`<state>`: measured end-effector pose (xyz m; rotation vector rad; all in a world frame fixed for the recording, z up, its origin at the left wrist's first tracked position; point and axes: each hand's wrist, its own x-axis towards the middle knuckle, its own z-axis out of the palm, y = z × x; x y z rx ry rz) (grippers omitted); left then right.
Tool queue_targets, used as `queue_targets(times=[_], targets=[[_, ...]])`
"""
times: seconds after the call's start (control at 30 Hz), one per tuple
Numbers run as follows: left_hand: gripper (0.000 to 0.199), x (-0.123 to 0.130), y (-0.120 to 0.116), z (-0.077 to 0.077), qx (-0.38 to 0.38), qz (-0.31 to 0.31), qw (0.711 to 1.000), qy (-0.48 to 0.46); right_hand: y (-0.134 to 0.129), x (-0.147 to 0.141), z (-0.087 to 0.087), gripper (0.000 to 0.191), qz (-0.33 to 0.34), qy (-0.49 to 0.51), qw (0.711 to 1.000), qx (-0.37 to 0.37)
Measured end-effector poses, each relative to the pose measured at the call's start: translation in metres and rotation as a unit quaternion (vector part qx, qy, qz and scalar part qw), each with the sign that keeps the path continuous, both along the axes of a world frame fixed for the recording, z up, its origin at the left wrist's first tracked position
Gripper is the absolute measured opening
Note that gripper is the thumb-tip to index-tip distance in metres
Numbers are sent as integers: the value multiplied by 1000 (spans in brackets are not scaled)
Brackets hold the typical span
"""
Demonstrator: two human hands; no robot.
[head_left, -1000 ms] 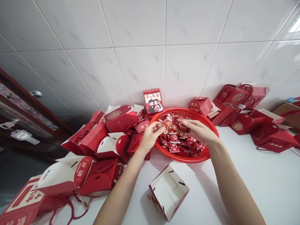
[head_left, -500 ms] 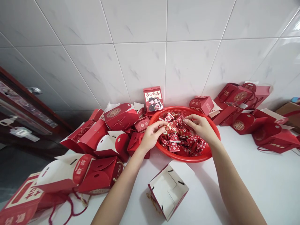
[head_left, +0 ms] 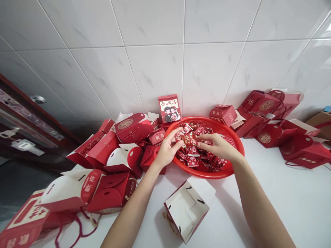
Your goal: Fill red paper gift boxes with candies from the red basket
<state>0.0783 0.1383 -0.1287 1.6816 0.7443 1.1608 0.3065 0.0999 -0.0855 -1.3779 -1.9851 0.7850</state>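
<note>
A red oval plastic basket (head_left: pixel 237 151) holds many small red wrapped packets (head_left: pixel 192 161). Over its left part, my left hand (head_left: pixel 167 150) pinches a red packet with gold characters (head_left: pixel 186 139) between thumb and fingers. My right hand (head_left: pixel 217 146) is at the right edge of that same packet, thumb and fingers closed on it. In front of the basket stands an open box (head_left: pixel 186 210), white inside, with a flap spread toward the back right and a twisted cord at its left side.
Red gift boxes (head_left: pixel 110 193) crowd the left side. More red boxes (head_left: pixel 305 148) stand at the right, beside a brown carton (head_left: pixel 320 124). A box with a cartoon couple (head_left: pixel 169 109) leans on the tiled wall. Keys hang at the far left.
My right hand has moved left and slightly down, from the packets further back to the packet in my left hand. That packet is now raised flatter toward the camera.
</note>
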Motion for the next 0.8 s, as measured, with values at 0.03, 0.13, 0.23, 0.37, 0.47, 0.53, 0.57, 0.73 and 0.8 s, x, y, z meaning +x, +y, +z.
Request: queue_targets(times=[0.03,0.13,0.23,0.37,0.47,0.53,0.57,0.73,0.8], targets=[[51,0,0,0,1,-9,1000,0,-1,0,1,34,5,20,1000,-10],[52,0,-3,0,19,-12,1000,17,-3,-1,3,27,29,75,996,-36],[50,2,-7,2,32,8,999,42,-4,-3,3,29,45,115,991,-49],[44,4,-10,6,11,14,999,51,-3,-9,3,40,20,158,987,-30],[40,5,-7,5,-22,37,999,13,-2,-7,4,34,23,172,983,-53],[38,6,-5,4,-40,73,996,-22,-2,-4,5,33,36,112,990,-75],[37,6,-3,3,-47,88,994,-34,-3,-3,5,33,49,59,994,-81],[36,6,-2,2,-66,96,992,-43,-7,-18,1,51,107,-199,967,-115],[35,6,-3,2,-65,96,993,-32,-8,-29,-1,51,105,-254,955,-109]])
